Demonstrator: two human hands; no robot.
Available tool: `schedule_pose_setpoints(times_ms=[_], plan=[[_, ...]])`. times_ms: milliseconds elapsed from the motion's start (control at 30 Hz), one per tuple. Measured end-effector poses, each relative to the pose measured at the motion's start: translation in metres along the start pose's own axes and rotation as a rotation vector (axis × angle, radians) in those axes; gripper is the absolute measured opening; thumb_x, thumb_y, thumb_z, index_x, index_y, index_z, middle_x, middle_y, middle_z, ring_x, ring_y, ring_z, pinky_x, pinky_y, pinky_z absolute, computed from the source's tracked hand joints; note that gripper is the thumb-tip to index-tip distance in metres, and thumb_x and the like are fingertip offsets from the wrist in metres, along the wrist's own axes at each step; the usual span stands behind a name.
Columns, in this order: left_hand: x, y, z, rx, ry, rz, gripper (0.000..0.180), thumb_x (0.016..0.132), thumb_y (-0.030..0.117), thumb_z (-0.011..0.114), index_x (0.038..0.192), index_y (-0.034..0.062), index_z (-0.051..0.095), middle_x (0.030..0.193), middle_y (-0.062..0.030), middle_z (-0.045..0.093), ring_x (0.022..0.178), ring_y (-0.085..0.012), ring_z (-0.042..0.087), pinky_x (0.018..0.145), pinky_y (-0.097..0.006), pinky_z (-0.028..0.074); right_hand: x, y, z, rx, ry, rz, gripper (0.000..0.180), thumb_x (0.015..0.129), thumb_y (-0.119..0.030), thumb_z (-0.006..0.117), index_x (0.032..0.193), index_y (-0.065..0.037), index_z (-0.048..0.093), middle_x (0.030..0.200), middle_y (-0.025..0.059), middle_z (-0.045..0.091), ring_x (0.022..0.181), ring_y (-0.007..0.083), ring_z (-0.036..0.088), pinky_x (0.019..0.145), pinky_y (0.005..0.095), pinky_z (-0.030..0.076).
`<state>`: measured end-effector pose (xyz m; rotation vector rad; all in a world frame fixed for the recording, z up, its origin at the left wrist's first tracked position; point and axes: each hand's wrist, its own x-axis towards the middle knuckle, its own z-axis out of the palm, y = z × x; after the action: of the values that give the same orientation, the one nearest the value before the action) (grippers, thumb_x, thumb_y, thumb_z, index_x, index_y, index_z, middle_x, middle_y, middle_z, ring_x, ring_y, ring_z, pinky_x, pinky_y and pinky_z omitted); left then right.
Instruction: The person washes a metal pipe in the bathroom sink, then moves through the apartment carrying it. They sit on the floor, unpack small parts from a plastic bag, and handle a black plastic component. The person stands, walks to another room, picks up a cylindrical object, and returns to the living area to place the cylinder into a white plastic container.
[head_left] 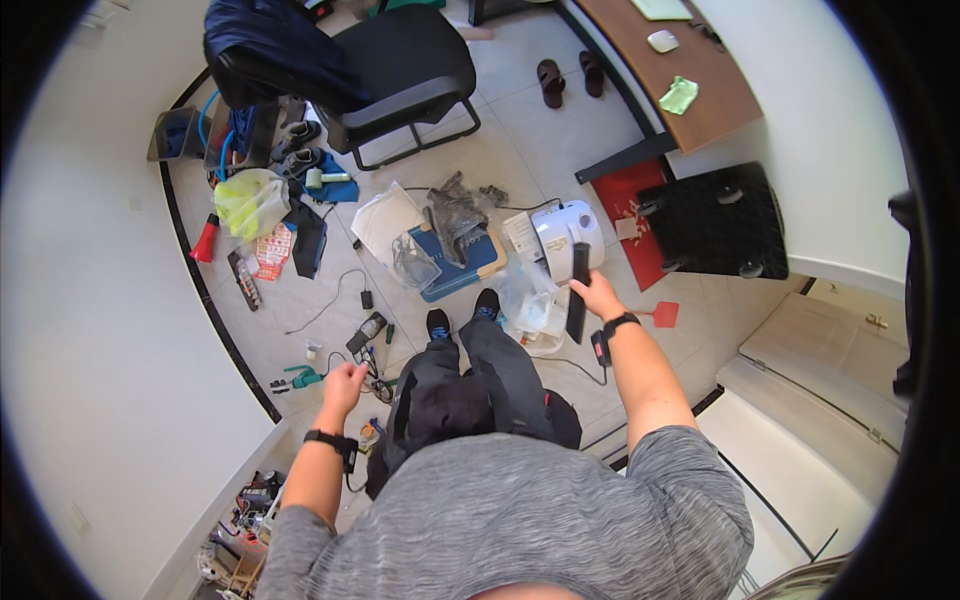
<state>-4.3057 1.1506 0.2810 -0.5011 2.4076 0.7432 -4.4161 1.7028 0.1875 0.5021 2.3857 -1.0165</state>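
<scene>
My right hand [600,297] is closed round a long, flat black object [577,318], held out over the floor at the right; its exact kind is unclear. At the left, my left hand [343,385] is held with its fingers curled. Whether anything is inside them cannot be seen. Below it on the floor are dark cables [378,388] and a black hand-held device [366,332]. Just beyond my right hand stands a rounded white appliance [572,226], with clear plastic bags [528,296] to its left.
Ahead of my feet sits a blue box [462,284] with grey crumpled material [458,222] on top. Further off are an office chair [405,60], a yellow-green bag [250,203] and a red loudhailer [205,238]. A black wheeled platform [722,225] and a red fly swatter [665,314] lie right.
</scene>
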Motion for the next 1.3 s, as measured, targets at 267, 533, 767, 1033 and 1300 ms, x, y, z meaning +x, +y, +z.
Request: schedule_pose_setpoints(times_ms=[267, 533, 767, 1033, 1300], plan=[[0.031, 0.008, -0.019, 0.162, -0.183, 0.225, 0.04, 0.08, 0.042, 0.063, 0.085, 0.0024, 0.067, 0.089, -0.0213, 0.067, 0.089, -0.0364, 0.063, 0.08, -0.043, 0.049, -0.203, 0.076, -0.039, 0.023, 0.349, 0.091, 0.052, 0.086, -0.037, 0.062, 0.117, 0.003, 0.048, 0.106, 0.0276, 0.061, 0.103, 0.0424, 0.057, 0.088, 0.0452, 0.045], [0.067, -0.008, 0.004, 0.034, -0.214, 0.482, 0.034, 0.084, 0.032, 0.06, 0.089, -0.001, 0.063, 0.088, -0.0242, 0.064, 0.089, -0.0397, 0.061, 0.077, -0.045, 0.049, -0.338, 0.114, -0.015, 0.01, 0.397, 0.316, 0.047, 0.089, -0.033, 0.06, 0.118, 0.002, 0.047, 0.108, 0.0222, 0.062, 0.1, 0.0359, 0.06, 0.088, 0.0416, 0.045], [0.074, 0.004, 0.033, 0.244, -0.38, 0.483, 0.035, 0.078, 0.032, 0.063, 0.089, -0.0009, 0.066, 0.088, -0.0221, 0.067, 0.087, -0.0374, 0.064, 0.078, -0.045, 0.05, -0.414, 0.117, -0.023, -0.18, 0.639, 0.382, 0.053, 0.087, -0.038, 0.06, 0.117, 0.004, 0.049, 0.107, 0.0292, 0.06, 0.103, 0.0435, 0.056, 0.086, 0.0464, 0.046], [0.053, 0.075, 0.075, 0.125, -0.736, 0.349, 0.023, 0.086, 0.025, 0.061, 0.092, 0.0031, 0.064, 0.075, -0.0053, 0.064, 0.068, -0.0122, 0.057, 0.062, -0.028, 0.046, -0.423, 0.162, -0.063, -0.051, 0.789, 0.626, 0.045, 0.087, -0.039, 0.061, 0.11, -0.002, 0.048, 0.094, 0.0237, 0.064, 0.089, 0.042, 0.061, 0.077, 0.048, 0.048], [-0.067, 0.213, 0.104, 0.506, -1.151, 0.557, 0.024, 0.084, 0.023, 0.061, 0.099, 0.0042, 0.064, 0.087, -0.0118, 0.066, 0.08, -0.0208, 0.062, 0.071, -0.033, 0.048, -0.435, 0.304, -0.069, 0.164, 0.819, 0.586, 0.039, 0.085, -0.037, 0.063, 0.1, -0.002, 0.052, 0.088, 0.0233, 0.063, 0.086, 0.0421, 0.06, 0.073, 0.0483, 0.047]])
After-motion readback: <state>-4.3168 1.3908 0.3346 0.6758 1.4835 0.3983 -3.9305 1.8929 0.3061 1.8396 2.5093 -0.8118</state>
